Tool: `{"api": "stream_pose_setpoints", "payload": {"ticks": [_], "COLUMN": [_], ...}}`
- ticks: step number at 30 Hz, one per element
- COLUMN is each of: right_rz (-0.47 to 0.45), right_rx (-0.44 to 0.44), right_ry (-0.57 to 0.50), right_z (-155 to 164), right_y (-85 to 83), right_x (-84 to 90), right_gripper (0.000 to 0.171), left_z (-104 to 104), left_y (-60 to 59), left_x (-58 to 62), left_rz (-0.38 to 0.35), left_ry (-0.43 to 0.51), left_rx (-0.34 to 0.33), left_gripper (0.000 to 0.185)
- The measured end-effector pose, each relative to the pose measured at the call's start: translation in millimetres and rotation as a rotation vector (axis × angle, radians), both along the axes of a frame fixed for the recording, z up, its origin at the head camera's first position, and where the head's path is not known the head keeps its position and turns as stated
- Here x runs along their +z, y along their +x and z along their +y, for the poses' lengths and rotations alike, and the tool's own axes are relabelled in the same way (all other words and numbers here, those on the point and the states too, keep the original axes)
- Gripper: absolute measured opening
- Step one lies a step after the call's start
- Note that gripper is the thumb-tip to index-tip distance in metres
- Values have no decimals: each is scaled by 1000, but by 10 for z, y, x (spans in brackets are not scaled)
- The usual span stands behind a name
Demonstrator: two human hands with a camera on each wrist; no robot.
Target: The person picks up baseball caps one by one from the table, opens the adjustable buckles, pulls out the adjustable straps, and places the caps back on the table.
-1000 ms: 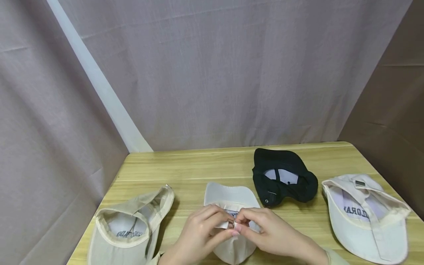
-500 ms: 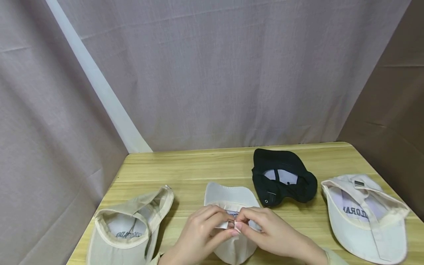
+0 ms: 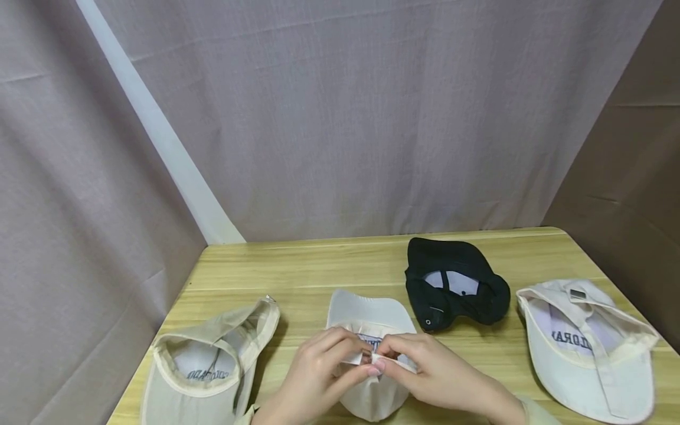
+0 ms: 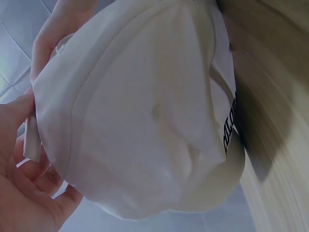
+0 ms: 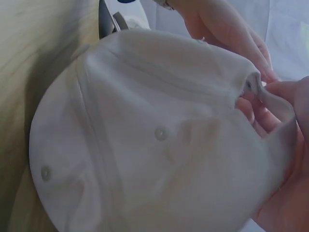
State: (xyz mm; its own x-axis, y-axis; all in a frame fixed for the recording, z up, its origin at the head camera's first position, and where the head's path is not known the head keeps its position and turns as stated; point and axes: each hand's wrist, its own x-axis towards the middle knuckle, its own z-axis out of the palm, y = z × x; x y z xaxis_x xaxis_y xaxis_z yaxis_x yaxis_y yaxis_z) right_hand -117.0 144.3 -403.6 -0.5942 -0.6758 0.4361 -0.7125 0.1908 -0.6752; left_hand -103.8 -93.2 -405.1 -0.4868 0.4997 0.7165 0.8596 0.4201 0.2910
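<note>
A white baseball cap (image 3: pixel 366 310) stands at the front middle of the table, its brim towards the back and its inside facing up. Both hands meet at its rear opening. My left hand (image 3: pixel 324 369) pinches the cap's back strap (image 4: pixel 32 140) between thumb and fingers; a loose strap end hangs by those fingers in the left wrist view. From the other side, my right hand (image 3: pixel 425 369) pinches the strap too, thumbs almost together. In the right wrist view the cap's crown (image 5: pixel 159 159) fills the picture, and fingers show through the strap's gap. The fastening is mostly hidden by fingers.
A beige cap (image 3: pixel 196 401) lies at the left front of the wooden table (image 3: pixel 297 265). Behind my right hand is a black cap (image 3: pixel 451 260), upside down. Another white cap (image 3: pixel 621 383) lies at the right. A grey curtain (image 3: pixel 372 118) hangs behind the table.
The white cap has shifted very slightly in the hands, its brim a little higher and to the left. More of a white strip shows beneath my right fingers. The other caps stay put.
</note>
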Motion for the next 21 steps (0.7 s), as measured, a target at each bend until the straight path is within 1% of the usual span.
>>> {"api": "stream_pose_setpoints", "payload": {"ticks": [3, 9, 15, 21], "right_rz": [9, 24, 88, 106], "right_rx": [20, 27, 12, 1], "right_ry": [-7, -7, 17, 30], "right_z": [-23, -30, -3, 31], "right_y": [0, -3, -16, -15], "right_x": [-1, -2, 32, 47], "right_gripper": [17, 18, 20, 19], "left_z": [30, 38, 35, 32], "left_y": [-4, 4, -2, 6], "left_x": [4, 2, 15, 21], "left_rz": [-1, 0, 15, 12], "left_ry": [0, 6, -11, -12], "left_rx": [-10, -11, -12, -16], "left_gripper": [18, 18, 19, 19]}}
